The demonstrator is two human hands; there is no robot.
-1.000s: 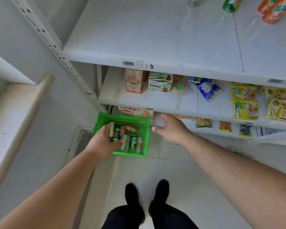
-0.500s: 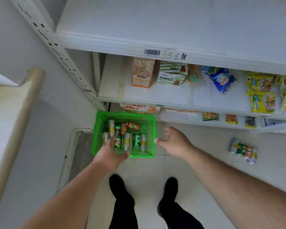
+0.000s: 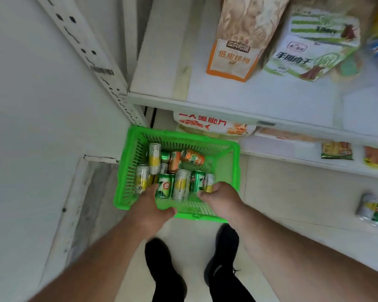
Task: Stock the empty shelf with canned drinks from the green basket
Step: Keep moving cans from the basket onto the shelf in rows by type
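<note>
1. Pale floor tiles [image 3: 292, 192] fill the lower part of our head view, with white shop shelving rising along the top and right and a perforated white upright [image 3: 109, 81] running down on the left.
2. On the floor against that upright sits the green basket [image 3: 127, 192], with canned drinks lying loosely inside: a green can [image 3: 164, 185], a white-and-yellow can [image 3: 180, 187] beside it, another green can [image 3: 197, 180], a white-and-yellow can at the right [image 3: 208, 182], and an orange can [image 3: 193, 157] towards the far side.
3. Our left hand [image 3: 152, 207] reaches into the near left of the basket, its fingers down among the cans next to the green can; the grip looks curled, but blur keeps us from telling whether it holds anything.
4. Our right hand [image 3: 219, 198] reaches in at the near right, fingertips against the right-hand white-and-yellow can; we cannot tell whether that grip has closed round it.
5. Above the basket, the shelf board [image 3: 260, 97] carries an orange snack bag [image 3: 238, 51] and a green-and-white packet [image 3: 310, 49], standing side by side.
6. A lower shelf holds a white-and-red packet [image 3: 212, 125] just behind the basket, plus small snack packs [image 3: 336, 150] further right.
7. More cans [image 3: 374, 211] lie on the floor at the far right, well apart from the basket.
8. Two black shoes [image 3: 162, 271] stand at the bottom, near the basket.
</note>
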